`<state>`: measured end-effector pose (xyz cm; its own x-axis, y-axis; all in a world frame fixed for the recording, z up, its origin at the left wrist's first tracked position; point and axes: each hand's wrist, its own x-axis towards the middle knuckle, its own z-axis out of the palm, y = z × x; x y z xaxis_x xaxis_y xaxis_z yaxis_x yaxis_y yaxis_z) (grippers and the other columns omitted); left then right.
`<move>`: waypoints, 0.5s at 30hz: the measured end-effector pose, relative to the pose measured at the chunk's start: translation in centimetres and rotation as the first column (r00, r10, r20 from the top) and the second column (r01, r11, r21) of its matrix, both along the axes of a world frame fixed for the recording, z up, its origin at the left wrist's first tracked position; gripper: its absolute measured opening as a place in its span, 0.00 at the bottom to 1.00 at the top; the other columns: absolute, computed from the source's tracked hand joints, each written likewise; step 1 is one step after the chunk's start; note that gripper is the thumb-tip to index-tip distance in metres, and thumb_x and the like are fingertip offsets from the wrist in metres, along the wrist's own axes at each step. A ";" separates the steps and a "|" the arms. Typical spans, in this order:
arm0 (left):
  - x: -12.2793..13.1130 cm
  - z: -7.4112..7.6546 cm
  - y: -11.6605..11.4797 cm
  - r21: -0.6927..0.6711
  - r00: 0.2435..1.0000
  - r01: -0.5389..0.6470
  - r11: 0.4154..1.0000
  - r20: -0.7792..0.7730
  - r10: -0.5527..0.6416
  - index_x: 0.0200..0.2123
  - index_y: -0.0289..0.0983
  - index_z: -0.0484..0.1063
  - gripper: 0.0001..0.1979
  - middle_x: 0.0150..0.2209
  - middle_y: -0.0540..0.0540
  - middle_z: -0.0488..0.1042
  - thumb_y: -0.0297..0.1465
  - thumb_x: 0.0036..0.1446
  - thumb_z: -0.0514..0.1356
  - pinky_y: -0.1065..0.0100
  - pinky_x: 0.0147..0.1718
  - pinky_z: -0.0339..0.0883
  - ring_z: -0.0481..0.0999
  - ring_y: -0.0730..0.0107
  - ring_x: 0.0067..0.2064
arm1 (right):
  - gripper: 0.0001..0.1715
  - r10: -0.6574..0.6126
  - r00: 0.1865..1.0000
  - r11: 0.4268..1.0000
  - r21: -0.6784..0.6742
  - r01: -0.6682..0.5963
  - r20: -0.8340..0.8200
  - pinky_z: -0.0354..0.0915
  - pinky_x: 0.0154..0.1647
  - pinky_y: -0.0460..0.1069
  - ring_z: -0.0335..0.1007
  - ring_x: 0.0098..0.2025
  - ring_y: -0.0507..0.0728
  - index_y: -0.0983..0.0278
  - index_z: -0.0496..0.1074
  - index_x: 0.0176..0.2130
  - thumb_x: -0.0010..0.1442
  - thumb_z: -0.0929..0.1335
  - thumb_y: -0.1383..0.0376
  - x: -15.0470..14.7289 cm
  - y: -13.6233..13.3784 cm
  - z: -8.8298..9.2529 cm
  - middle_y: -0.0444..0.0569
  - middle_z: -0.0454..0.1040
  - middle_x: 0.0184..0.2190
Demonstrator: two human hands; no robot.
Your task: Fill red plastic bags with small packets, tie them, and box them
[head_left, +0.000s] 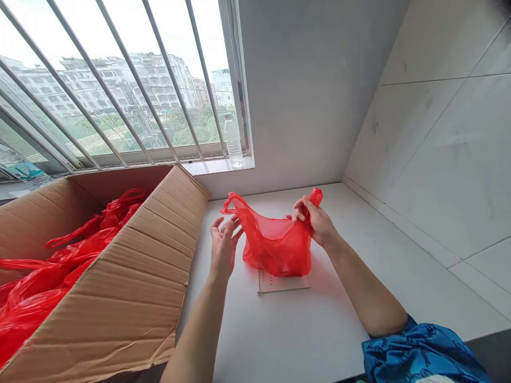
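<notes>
A red plastic bag (275, 250) stands on the white tabletop with its mouth pulled wide, and a darker shape shows faintly through its lower part. My right hand (313, 218) is closed around the bag's right handle, whose end sticks up above the fist. At the left handle, my left hand (224, 236) has its fingers apart and curved; the fingertips lie close by the bag's edge, and whether they touch it I cannot tell. A flat pale booklet (284, 283) with small printed characters lies partly under the bag, its near edge showing.
To the left stands an open cardboard box (131, 276) holding several red plastic bags (75, 260). A clear bottle (233, 141) is upright on the windowsill by the barred window; another bottle (24, 167) lies at far left. Walls border the white table (279, 335) behind and right.
</notes>
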<state>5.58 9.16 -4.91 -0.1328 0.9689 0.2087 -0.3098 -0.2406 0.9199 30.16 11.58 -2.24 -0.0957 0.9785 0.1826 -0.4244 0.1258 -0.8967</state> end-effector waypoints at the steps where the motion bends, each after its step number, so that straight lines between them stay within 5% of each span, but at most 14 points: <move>1: 0.2 -0.8 -0.3 -0.010 0.999 0.031 0.999 -0.011 -0.031 0.61 0.46 0.50 0.38 0.63 0.38 0.63 0.52 0.55 0.63 0.56 0.58 0.64 0.64 0.58 0.65 | 0.21 -0.002 0.999 1.000 -0.027 0.001 -0.033 0.71 0.48 0.57 0.60 0.23 0.50 0.60 0.71 0.32 0.58 0.70 0.45 -0.2 0.2 -0.3 0.36 0.53 0.19; 3: 0.5 -2.0 -0.9 -0.036 0.985 0.130 0.991 -0.108 -0.133 0.65 0.46 0.43 0.48 0.67 0.35 0.56 0.54 0.51 0.65 0.55 0.59 0.61 0.57 0.53 0.68 | 0.16 0.007 0.999 0.997 -0.072 -0.010 -0.050 0.72 0.46 0.56 0.55 0.22 0.48 0.59 0.70 0.36 0.57 0.72 0.50 -0.6 0.1 -0.6 0.35 0.52 0.20; 5: 1.1 -2.3 -1.0 -0.082 0.943 0.225 0.971 -0.232 -0.239 0.66 0.42 0.47 0.49 0.64 0.32 0.59 0.51 0.49 0.68 0.56 0.58 0.63 0.59 0.49 0.67 | 0.16 0.043 0.999 0.995 -0.085 -0.046 -0.034 0.72 0.46 0.55 0.57 0.25 0.49 0.57 0.68 0.42 0.54 0.74 0.58 -0.8 -0.4 -0.5 0.35 0.57 0.23; 11: 3.7 -0.7 1.1 -0.086 0.863 0.287 0.954 -0.410 -0.297 0.46 0.35 0.72 0.24 0.43 0.41 0.75 0.45 0.52 0.67 0.62 0.46 0.67 0.74 0.56 0.47 | 0.30 0.160 0.987 0.983 -0.086 -0.160 -0.003 0.71 0.42 0.53 0.64 0.31 0.50 0.52 0.65 0.53 0.51 0.67 0.67 -1.7 -1.4 -0.4 0.38 0.63 0.33; 15: 5.3 -0.7 1.6 -0.002 0.943 0.236 0.972 -0.241 -0.229 0.34 0.36 0.74 0.17 0.41 0.43 0.75 0.46 0.58 0.61 0.64 0.49 0.64 0.73 0.61 0.46 | 0.29 0.076 0.992 0.994 -0.082 -0.067 0.102 0.69 0.37 0.50 0.59 0.25 0.48 0.53 0.65 0.55 0.53 0.65 0.63 -2.4 -0.3 -1.5 0.39 0.68 0.33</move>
